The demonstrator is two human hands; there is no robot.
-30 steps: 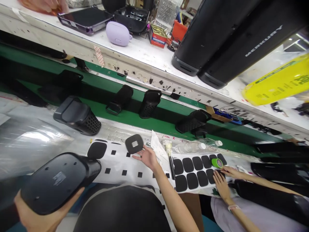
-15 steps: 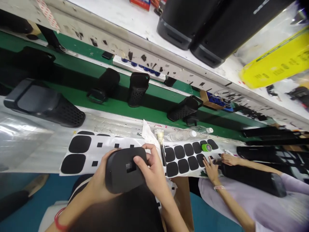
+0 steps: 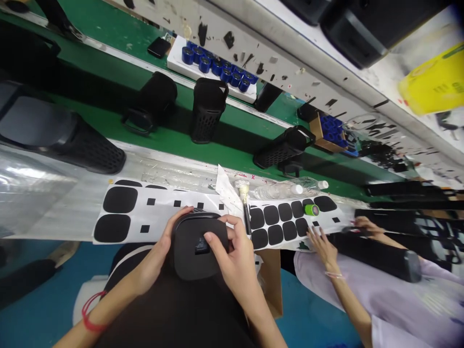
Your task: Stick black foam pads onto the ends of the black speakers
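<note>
My left hand (image 3: 157, 256) curls around the side of a black housing (image 3: 197, 213) with a rounded-square end, held upright over my lap. Over that end lies a black rounded-square foam pad (image 3: 192, 261) with a small square cutout, through which a dark recess shows. My right hand (image 3: 234, 251) grips the pad's right edge, thumb on its face and fingers behind. Whether the pad is stuck down cannot be seen. Just beyond, a white sheet (image 3: 159, 222) carries black rounded-square pads and small black squares. A brush (image 3: 245, 203) lies right of my hands.
Black perforated housings (image 3: 208, 113) stand on the green belt, and a larger one (image 3: 68, 135) lies at left. Clear bottles (image 3: 275, 190) and a green tape roll (image 3: 311, 210) lie near more pads. At right, a co-worker's hand (image 3: 324, 249) rests on the sheet. A shelf (image 3: 308, 53) overhangs the belt.
The housing and pad have turned more upright, and the pad now sits squarer over the end. My left fingers have straightened along the side. The view has shifted, showing more blue caps behind.
</note>
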